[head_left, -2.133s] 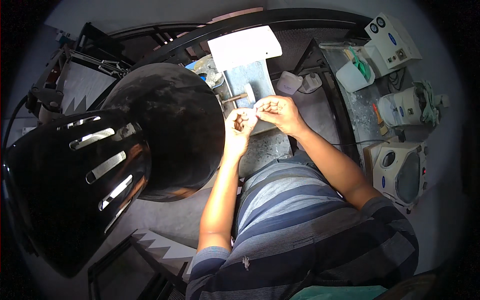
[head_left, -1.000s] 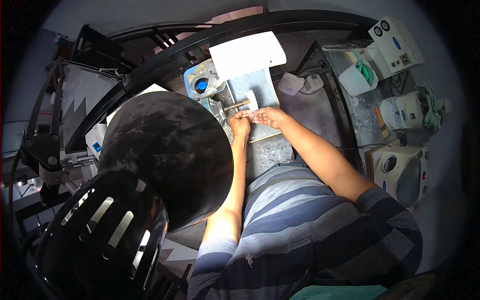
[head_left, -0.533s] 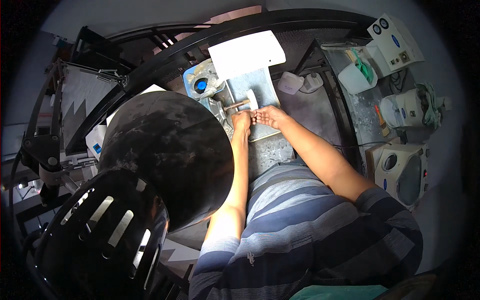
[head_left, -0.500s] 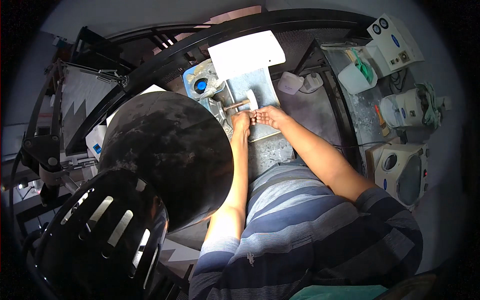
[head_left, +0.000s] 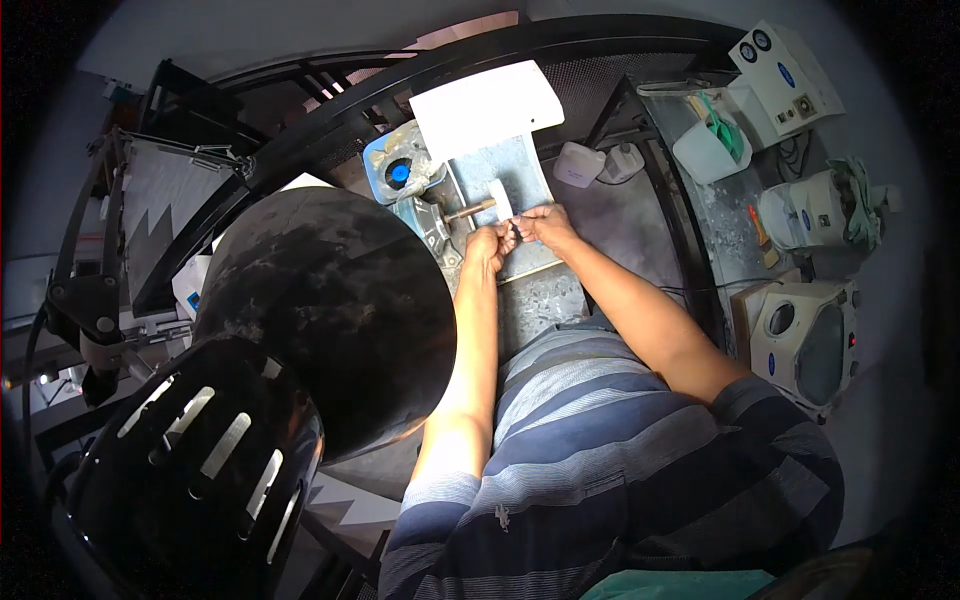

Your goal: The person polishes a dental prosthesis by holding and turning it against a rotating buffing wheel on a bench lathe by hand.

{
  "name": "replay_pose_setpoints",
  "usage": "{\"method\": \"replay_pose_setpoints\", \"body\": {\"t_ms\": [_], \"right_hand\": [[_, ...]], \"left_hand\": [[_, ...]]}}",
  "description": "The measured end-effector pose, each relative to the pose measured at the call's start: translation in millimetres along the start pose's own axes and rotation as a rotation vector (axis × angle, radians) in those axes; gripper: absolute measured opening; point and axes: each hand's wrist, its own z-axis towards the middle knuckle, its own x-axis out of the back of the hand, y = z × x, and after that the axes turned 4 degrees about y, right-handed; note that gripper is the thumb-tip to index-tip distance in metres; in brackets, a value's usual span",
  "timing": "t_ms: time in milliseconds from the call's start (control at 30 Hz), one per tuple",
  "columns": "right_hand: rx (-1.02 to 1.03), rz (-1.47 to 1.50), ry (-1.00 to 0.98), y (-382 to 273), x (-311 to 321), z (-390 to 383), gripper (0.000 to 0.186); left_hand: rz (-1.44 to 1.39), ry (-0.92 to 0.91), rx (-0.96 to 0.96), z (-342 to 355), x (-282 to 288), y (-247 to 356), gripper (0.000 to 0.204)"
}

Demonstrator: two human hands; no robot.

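A white polishing wheel (head_left: pixel 501 203) sits upright on the end of a copper-coloured spindle (head_left: pixel 470 210), which comes out of a grey motor housing (head_left: pixel 424 220). Just at the wheel's near lower edge, my left hand (head_left: pixel 487 246) and my right hand (head_left: pixel 547 228) meet, fingertips pinched together. Something small seems to be between them, but the fingers hide it and I cannot make out its kind. Whether it touches the wheel cannot be told. Behind the wheel lies a grey metal tray (head_left: pixel 535 175) under a white hood (head_left: pixel 487 108).
A large black lamp shade (head_left: pixel 330 310) fills the left, close to my left forearm. Beyond the motor stands a blue container (head_left: pixel 375 160) with a plastic bag. White jugs (head_left: pixel 578 164) stand right of the tray. A white tub (head_left: pixel 705 158) and cream machines (head_left: pixel 808 345) line the right side.
My right fingers have drawn in and curled more beside the wheel. My left hand stays near the same place. The view has shifted slightly, so the lamp shade sits further left.
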Motion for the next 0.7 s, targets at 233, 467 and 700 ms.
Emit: {"method": "replay_pose_setpoints", "body": {"t_ms": [233,467,700], "right_hand": [[0.174,-0.234,-0.016,0.2,-9.8,-3.6,0.019],[0.282,-0.251,-0.024,5.0,-10.0,-0.4,0.018],[0.377,-0.382,0.023,-1.1,-5.4,-3.3,0.019]], "left_hand": [[-0.223,0.033,0.01,0.4,10.8,-4.7,0.018],[-0.393,-0.04,0.107,5.4,12.3,3.7,0.02],[-0.325,-0.019,0.097,6.6,1.9,6.7,0.019]]}}
